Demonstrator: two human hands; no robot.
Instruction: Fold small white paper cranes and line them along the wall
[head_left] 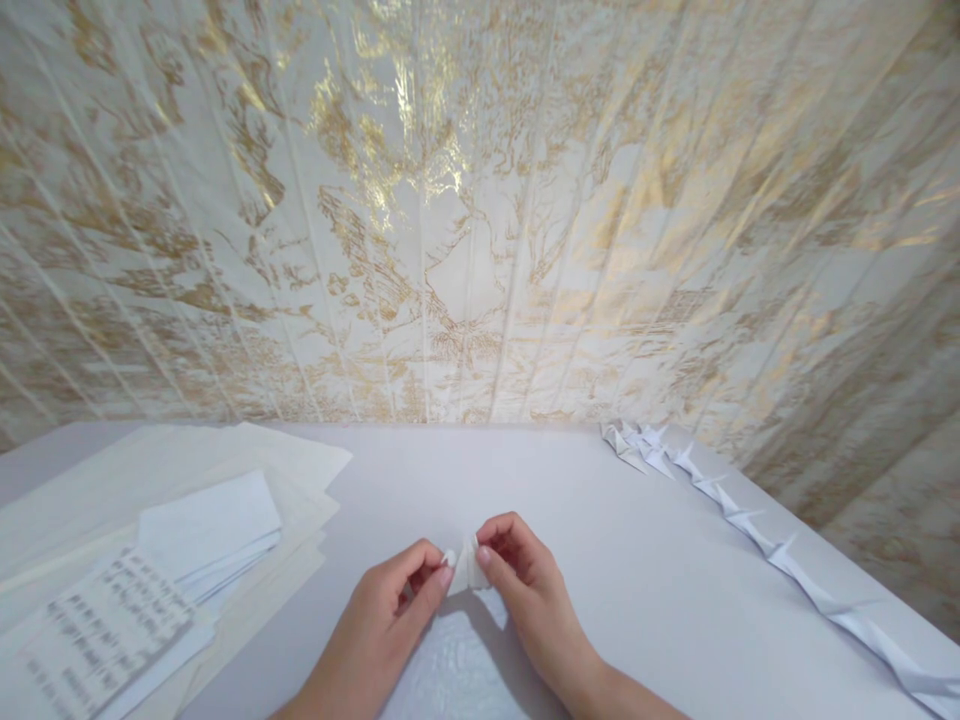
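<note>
Between my two hands is a small folded piece of white paper (463, 572), held just above the table near the front middle. My left hand (401, 610) pinches its left end between thumb and forefinger. The right end is gripped by my right hand (523, 585), its thumb in front and its other fingers curled behind. A crease shows down the middle of the paper. The fingers cover both of its ends, so its whole shape cannot be made out.
Large off-white sheets (300, 465) lie at the left, with smaller white sheets (217, 515) and a page of writing (112, 630) on top. A row of folded paper cranes (742, 515) lines the right edge of the white table (480, 470). A gold-patterned curtain (465, 250) hangs behind.
</note>
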